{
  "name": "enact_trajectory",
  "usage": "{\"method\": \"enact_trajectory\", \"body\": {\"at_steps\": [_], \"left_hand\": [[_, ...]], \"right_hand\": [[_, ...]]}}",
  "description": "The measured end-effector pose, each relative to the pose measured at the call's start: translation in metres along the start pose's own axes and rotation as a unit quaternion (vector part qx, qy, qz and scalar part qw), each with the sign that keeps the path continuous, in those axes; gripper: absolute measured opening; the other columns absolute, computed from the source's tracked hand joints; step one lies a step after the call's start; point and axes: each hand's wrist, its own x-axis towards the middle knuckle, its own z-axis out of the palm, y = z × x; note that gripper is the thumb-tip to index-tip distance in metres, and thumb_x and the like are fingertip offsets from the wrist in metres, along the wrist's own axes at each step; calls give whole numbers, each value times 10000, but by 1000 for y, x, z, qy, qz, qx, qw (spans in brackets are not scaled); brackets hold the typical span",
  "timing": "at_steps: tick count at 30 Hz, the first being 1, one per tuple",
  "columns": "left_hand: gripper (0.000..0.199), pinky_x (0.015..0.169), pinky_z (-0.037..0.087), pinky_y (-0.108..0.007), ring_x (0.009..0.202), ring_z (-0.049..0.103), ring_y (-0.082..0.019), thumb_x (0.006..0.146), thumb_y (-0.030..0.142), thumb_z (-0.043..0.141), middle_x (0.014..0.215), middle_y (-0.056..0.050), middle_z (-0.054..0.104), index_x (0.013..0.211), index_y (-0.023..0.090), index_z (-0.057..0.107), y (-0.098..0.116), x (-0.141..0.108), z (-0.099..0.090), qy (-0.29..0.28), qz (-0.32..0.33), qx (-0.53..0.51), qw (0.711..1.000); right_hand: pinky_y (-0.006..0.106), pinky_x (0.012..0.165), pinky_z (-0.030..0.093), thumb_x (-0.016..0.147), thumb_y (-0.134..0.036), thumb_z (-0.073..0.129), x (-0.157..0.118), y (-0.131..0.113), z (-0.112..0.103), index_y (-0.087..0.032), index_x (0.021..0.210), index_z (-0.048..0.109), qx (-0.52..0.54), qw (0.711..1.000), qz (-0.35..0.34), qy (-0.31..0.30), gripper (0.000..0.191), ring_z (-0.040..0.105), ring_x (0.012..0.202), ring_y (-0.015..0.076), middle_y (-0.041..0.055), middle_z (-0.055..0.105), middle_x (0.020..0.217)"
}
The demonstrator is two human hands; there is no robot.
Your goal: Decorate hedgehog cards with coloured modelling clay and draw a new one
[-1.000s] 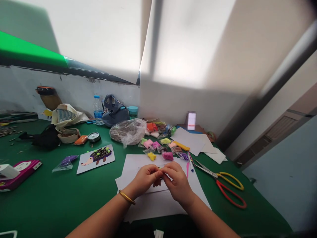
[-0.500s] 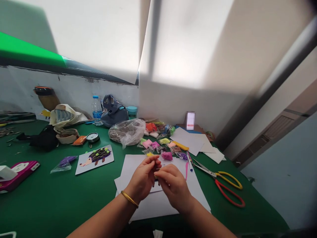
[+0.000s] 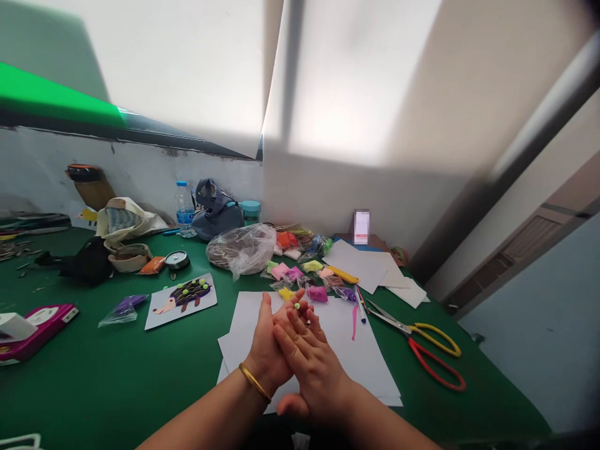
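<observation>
Both my hands are pressed together over a stack of white paper sheets (image 3: 356, 356) on the green table (image 3: 117, 375). My left hand (image 3: 265, 347), with a gold bangle at the wrist, lies flat, palm towards the right hand. A tiny light-green clay ball (image 3: 297, 306) rests by its fingertips. My right hand (image 3: 312, 369) lies flat against the left palm, fingers stretched out. Just beyond the fingertips lie small packets of coloured clay (image 3: 317, 294), among them yellow and magenta ones.
Red-and-yellow scissors (image 3: 434, 359), a pen (image 3: 360, 306) and a pink strip (image 3: 354, 322) lie to the right. A hedgehog picture card (image 3: 182, 299), a purple packet (image 3: 122, 307) and a pink box (image 3: 37, 322) sit left. A plastic bag (image 3: 241, 247), a bottle (image 3: 182, 209) and a grey bag (image 3: 215, 212) stand behind.
My fingertips were pinching a small bit together; now both hands have flattened palm against palm, and the green ball shows at the fingertips.
</observation>
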Motion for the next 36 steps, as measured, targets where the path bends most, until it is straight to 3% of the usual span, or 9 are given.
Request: {"method": "enact_trajectory", "body": {"at_steps": [3,6,12,15,20,25,30,34,36], "left_hand": [[710,847,533,-444,884,661,-251,883,747,255,892,-98,670,1100,200,654,4,-1,1,-17,-9,6,1000],[727,858,528,-389,852,653,-213,883,751,243,879,-83,657,1118,191,642,14,-1,4,-29,22,-5,999],[681,888,524,-408,885,658,-221,872,751,295,919,-73,663,1140,216,621,5,-1,3,-11,12,21,1000],[698,898,526,-422,938,659,-244,866,757,291,949,-88,674,1153,208,614,5,-1,0,-25,-7,20,999],[682,893,532,-383,822,672,-196,873,747,310,885,-62,669,1161,201,602,8,-1,1,-15,19,-10,1000],[644,892,528,-431,877,678,-243,915,678,325,932,-104,668,1204,164,583,5,-5,5,-25,-16,-29,999],[675,855,542,-379,805,672,-206,895,708,340,889,-85,660,1205,165,592,13,-1,2,-33,40,-46,998],[640,868,534,-437,872,678,-253,895,684,381,912,-95,670,1213,167,582,8,0,2,7,-10,-48,999],[678,865,533,-441,878,674,-259,903,691,339,925,-115,668,1226,145,576,8,-1,4,-4,-11,-37,999]], "right_hand": [[642,1160,131,886,-750,272,2,4,-3,-159,1522,270,-26,999,43,1,869,355,1393,371,149,450,1477],[617,1181,52,879,-769,201,2,3,-5,-190,1524,272,-19,998,54,-27,870,343,1404,350,127,460,1474],[630,1170,107,860,-791,212,5,1,-1,-143,1526,257,-13,999,32,-21,930,347,1397,366,157,431,1487],[658,1162,55,897,-746,210,9,3,-3,-159,1518,286,-22,999,46,-3,858,343,1399,367,140,437,1486],[553,1207,58,870,-784,162,9,2,-6,-191,1529,256,-28,998,-9,-55,892,318,1422,318,94,434,1497],[576,1193,-49,881,-769,140,8,9,-6,-129,1532,223,-103,993,30,-57,917,222,1455,335,111,353,1540],[551,1199,-85,865,-786,83,10,6,-4,-168,1529,244,-71,996,-39,-45,922,236,1455,303,69,397,1519],[541,1206,-47,866,-782,100,13,5,-4,-124,1524,254,-74,997,6,-37,943,245,1450,321,116,357,1535],[555,1197,-71,890,-754,120,14,6,-6,-130,1522,262,-76,996,25,-37,899,244,1450,322,113,367,1530]]}}
